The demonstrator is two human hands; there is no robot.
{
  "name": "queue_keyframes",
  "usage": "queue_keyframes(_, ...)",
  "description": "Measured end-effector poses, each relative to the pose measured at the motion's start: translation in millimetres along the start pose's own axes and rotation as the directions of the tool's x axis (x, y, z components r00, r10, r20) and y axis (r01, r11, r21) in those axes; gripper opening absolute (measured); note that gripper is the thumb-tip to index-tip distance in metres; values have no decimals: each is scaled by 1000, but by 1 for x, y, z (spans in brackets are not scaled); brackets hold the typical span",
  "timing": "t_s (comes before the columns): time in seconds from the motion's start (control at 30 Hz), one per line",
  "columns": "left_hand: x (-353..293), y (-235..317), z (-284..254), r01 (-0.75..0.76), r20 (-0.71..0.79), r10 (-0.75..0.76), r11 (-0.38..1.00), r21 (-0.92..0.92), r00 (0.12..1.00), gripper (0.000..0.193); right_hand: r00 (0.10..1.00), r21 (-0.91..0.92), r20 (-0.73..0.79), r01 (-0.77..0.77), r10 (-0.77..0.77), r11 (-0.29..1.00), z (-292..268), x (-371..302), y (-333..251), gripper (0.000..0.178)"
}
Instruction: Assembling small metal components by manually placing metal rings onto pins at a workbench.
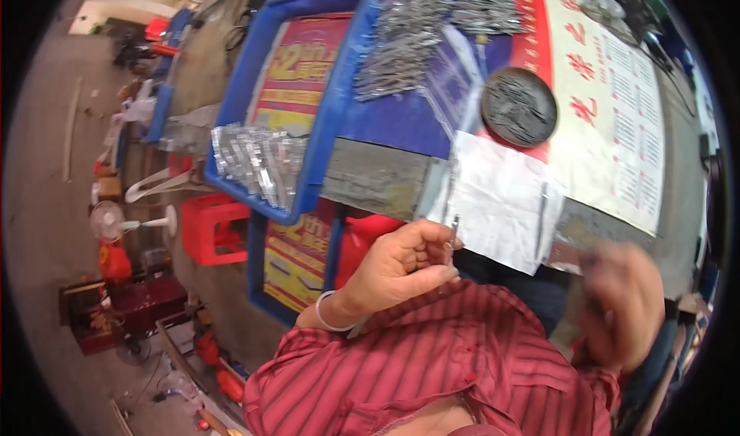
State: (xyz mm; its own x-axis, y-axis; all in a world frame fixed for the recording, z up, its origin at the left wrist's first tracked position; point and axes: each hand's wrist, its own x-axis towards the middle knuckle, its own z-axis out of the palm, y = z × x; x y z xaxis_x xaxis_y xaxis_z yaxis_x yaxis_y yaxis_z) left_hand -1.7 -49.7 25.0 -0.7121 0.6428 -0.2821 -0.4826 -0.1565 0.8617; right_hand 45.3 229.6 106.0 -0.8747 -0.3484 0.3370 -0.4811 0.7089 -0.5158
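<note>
My left hand (405,265), with a white band at its wrist, is closed in a pinch. Between its thumb and fingers stands a slender dark metal piece (455,225), whose exact kind is too small to make out. Off to the right, my right hand (624,305) is smeared by motion; whether it holds anything does not show. Beyond the left hand lies a creased white paper sheet (501,197) at the table's near edge. Past the sheet sits a round dish (552,118) filled with small dark pieces.
A blue tray (333,120) on the left holds several shiny clear-wrapped thin packets (258,162). More shiny slender items (401,43) are piled at the back. A printed calendar sheet (609,120) covers the table's right. Below left stand a red stool (208,232) and another blue tray (258,270).
</note>
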Motion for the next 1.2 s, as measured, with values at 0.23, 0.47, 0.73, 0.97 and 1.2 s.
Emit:
queue_keyframes(0.23,8,-13,18,112,110,-97,984,-136,989,24,923,196,-136,-331,360,923,53,34,103,15)
queue_keyframes(0.47,10,-23,19,65,43,-58,984,-167,997,17,980,-389,-9,-186,199,902,97,70,135,18)
queue_keyframes(0.73,10,-26,17,45,-21,-48,990,-130,999,16,984,-421,17,-153,177,894,113,88,149,7)
queue_keyframes(0.97,14,-24,21,41,-10,-42,997,-58,999,30,949,-256,-100,-314,298,914,105,91,147,10)
queue_keyframes(1.2,24,-27,31,40,20,-39,997,-59,999,35,954,169,-195,-197,229,966,86,79,144,19)
